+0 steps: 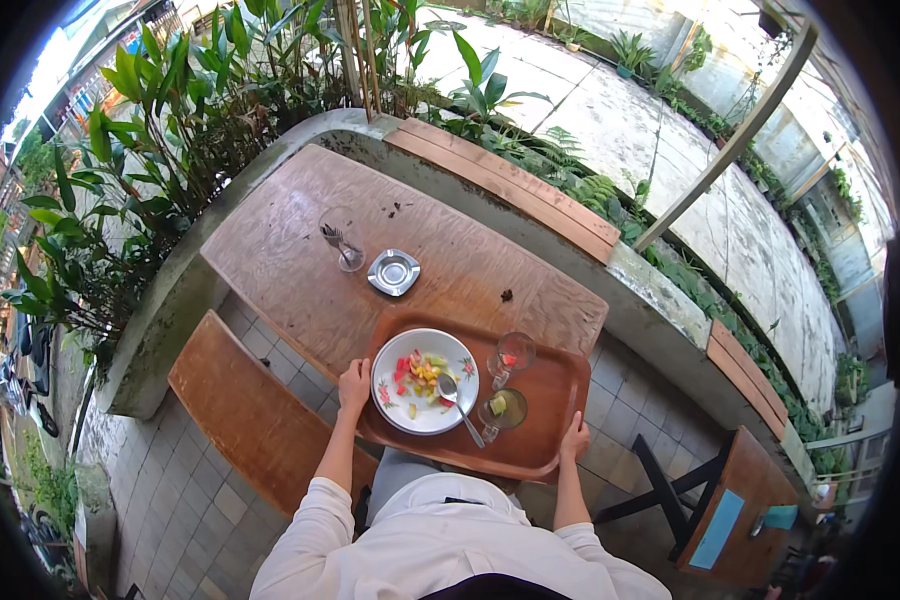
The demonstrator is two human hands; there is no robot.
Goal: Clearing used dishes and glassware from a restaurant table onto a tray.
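Note:
A brown serving tray (547,442) is held level between my hands, its far part over the near edge of the wooden table (450,247). My left hand (355,384) grips its left rim, and my right hand (574,436) grips the right rim. On the tray sits a white flower-patterned bowl (397,352) with diced fruit (422,373) in red, yellow and green. A metal spoon (465,414) leans in the bowl, its handle reaching over the rim. Right of the bowl stand two glass mugs: one glass mug (516,351) with red pieces, another glass mug (511,409) with something green.
A metal ashtray (394,271) and a glass holding forks (343,244) stand on the table. Dark debris (507,295) lies nearby. A wooden bench (247,405) is at left, a low concrete wall (495,191) behind, and a small folding table (746,510) at right.

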